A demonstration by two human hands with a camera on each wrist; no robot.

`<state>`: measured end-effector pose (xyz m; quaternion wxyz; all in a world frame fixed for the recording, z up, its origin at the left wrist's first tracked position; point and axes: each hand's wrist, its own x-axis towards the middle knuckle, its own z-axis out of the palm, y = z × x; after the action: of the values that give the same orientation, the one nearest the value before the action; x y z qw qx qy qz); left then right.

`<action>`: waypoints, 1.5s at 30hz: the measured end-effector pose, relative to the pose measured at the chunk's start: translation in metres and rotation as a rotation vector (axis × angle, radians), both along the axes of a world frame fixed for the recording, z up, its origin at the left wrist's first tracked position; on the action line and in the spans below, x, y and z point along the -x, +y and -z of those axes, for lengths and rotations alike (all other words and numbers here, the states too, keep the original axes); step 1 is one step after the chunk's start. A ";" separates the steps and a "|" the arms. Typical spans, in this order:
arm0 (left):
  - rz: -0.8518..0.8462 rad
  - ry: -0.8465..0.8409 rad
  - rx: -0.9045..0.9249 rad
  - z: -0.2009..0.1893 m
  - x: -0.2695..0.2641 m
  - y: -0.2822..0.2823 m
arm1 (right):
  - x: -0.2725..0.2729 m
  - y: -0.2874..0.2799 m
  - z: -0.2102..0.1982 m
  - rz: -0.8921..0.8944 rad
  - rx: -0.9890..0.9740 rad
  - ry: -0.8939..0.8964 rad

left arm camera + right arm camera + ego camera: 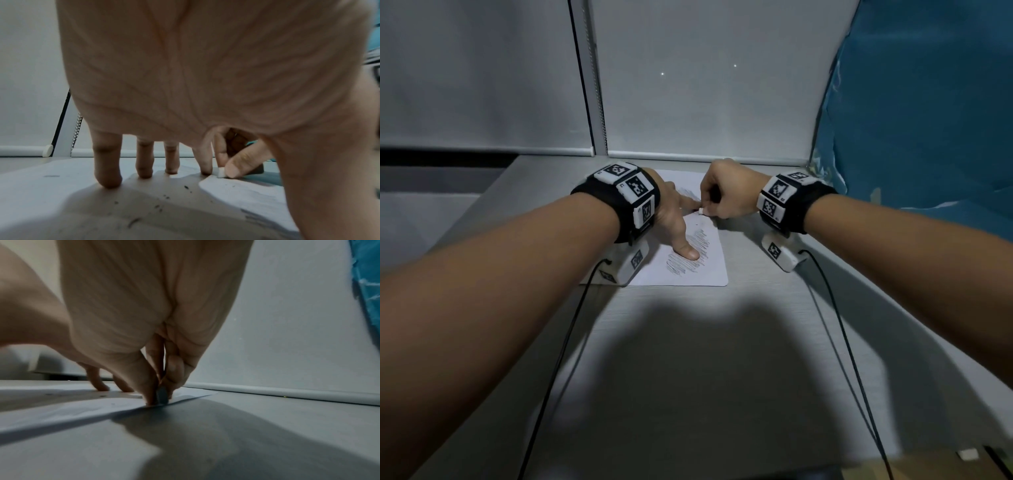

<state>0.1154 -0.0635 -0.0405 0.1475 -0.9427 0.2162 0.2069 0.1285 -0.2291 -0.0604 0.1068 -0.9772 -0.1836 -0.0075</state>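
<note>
head view first: the paper point(710, 272) lies on the grey counter point(688, 359) with its long axis running away from the person toward the white roller blind point(705, 102), turned a touch clockwise. bands of pencil scribble point(688, 255) cross it on a slant. the left hand point(674, 219) is spread flat on the paper, thumb pointing back along the scribble. the right hand point(726, 193) is curled up and pinching a small white eraser point(701, 211), whose tip pokes out leftward, right next to the left index finger. a blue curtain point(928, 102) hangs on the right, and black cables point(558, 359) trail back from both wrists.

left wrist view: the left hand point(185, 73) has straight fingers point(107, 164), tips down on the paper point(236, 190). the eraser point(221, 173) touches the paper just beside the index fingertip, held between the other hand's thumb and a finger. dark eraser crumbs point(159, 207) are scattered on the near part of the paper. there's a bead chain point(76, 129) by the blind.

right wrist view: the right hand point(144, 313) clamps the eraser point(162, 395), which stands roughly upright here, bottom end on the paper point(82, 408) close to its right edge. it looks dark in the shadow. the counter point(267, 434) runs to the blind's bottom rail point(287, 394).
</note>
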 end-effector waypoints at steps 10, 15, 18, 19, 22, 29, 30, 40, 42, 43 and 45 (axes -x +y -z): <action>0.013 0.003 -0.001 -0.001 0.003 0.002 | 0.010 0.004 -0.003 -0.053 0.019 0.056; 0.019 -0.003 -0.008 -0.002 0.004 0.002 | 0.010 0.008 -0.003 -0.067 0.046 0.046; 0.013 -0.002 0.004 -0.001 0.003 0.002 | 0.022 0.008 -0.005 -0.111 0.056 0.098; 0.015 -0.002 0.004 -0.001 0.003 0.002 | 0.023 0.006 -0.004 -0.114 0.054 0.107; 0.011 0.009 0.013 -0.001 0.004 0.002 | 0.014 0.003 -0.003 -0.070 0.036 0.065; 0.013 0.015 0.033 -0.002 0.004 0.002 | 0.025 0.011 -0.002 -0.119 0.030 0.096; 0.013 0.014 0.034 -0.001 0.004 0.001 | 0.029 0.011 -0.002 -0.138 0.032 0.118; -0.032 0.031 0.080 0.003 -0.001 0.001 | 0.028 0.015 0.002 -0.103 0.025 0.040; -0.041 0.053 0.108 0.004 -0.002 0.001 | 0.039 0.017 0.002 -0.140 0.016 0.082; -0.046 0.056 0.114 0.005 -0.003 0.001 | 0.041 0.017 0.002 -0.147 0.017 0.090; -0.054 0.049 0.117 0.006 -0.003 0.000 | 0.036 0.017 0.000 -0.128 0.027 0.069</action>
<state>0.1186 -0.0632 -0.0462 0.0811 -0.9498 0.2060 0.2209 0.0921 -0.2121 -0.0602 0.0999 -0.9645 -0.2419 0.0353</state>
